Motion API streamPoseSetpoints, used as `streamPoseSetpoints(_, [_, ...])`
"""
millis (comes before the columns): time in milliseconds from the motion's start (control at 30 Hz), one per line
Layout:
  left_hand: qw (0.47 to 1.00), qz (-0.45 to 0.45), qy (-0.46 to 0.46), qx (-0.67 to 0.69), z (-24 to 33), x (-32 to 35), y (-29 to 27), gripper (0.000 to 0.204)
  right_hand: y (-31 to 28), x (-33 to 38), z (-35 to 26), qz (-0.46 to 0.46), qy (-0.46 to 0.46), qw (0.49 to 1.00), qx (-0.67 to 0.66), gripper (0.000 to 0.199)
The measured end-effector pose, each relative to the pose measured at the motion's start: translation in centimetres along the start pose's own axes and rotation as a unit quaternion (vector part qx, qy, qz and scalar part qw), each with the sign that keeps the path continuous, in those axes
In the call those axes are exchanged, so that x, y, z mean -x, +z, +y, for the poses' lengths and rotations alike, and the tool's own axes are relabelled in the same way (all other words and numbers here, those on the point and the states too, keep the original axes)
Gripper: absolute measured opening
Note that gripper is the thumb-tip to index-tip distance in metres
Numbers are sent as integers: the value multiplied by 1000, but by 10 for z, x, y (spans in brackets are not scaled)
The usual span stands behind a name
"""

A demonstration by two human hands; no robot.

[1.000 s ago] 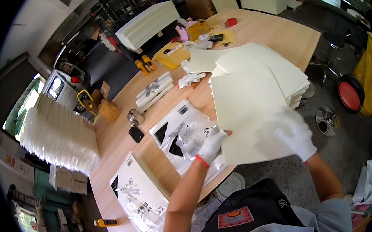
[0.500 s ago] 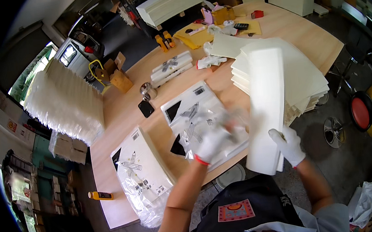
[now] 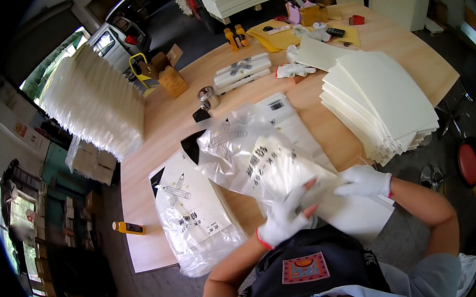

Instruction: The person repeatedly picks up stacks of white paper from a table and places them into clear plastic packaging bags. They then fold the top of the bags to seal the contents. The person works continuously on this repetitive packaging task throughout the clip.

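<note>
A clear printed plastic bag [image 3: 223, 150] lies slanted in front of me, with a bundle of white paper sheets [image 3: 356, 214] partly inside it. My left hand [image 3: 285, 218], in a white glove with bare thumb and fingertip, is at the bag's near edge, apparently gripping its mouth. My gloved right hand [image 3: 363, 182] holds the bundle's right side, the fingers lying over the top sheet. The bundle's near end sticks out of the bag over the table edge. Beneath lies a pile of flat printed bags [image 3: 300, 120].
Filled bags [image 3: 195, 208] lie at the left, beside a small orange bottle [image 3: 128, 228]. A fanned stack of white sheets [image 3: 386, 95] stands at the right. Further back are a metal tin [image 3: 208, 98], rolled bags [image 3: 241, 72] and spare gloves [image 3: 295, 70]. A tall wrapped stack [image 3: 91, 100] rises at far left.
The paper bundle, upright in my right hand before, has tilted down and left into the bag. The bag has opened around it. My left hand has moved nearer me and right.
</note>
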State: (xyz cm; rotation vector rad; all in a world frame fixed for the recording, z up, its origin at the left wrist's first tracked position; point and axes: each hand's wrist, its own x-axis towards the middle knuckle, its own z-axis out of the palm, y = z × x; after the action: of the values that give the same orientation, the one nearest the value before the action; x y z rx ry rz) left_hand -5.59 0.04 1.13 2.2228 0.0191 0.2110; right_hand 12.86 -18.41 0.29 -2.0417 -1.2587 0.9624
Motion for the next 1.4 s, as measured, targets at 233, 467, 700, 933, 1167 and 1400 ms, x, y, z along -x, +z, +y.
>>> streamPoseSetpoints(233, [953,101,285,-36,-57,-15,23,30,40,-56,26,94,-2,982,-162,26])
streamPoseSetpoints(467, [967,114,225,15,8,-54,50,20,81,-112,2,308,-104,907,268,40])
streamPoseSetpoints(700, [988,145,47,31,-74,-11,65,13,122,-11,-5,389,-119,874,265,47])
streamPoseSetpoints(933, [974,41,45,-218,-139,50,95,38,109,-22,64,271,186,891,312,23])
streamPoseSetpoints(1167, [919,358,-162,-15,-161,109,65,24,131,19,36,183,63,908,373,27])
streamPoseSetpoints(1400, [959,241,-148,1,-98,156,56,28,142,64,10,50,49,938,338,29])
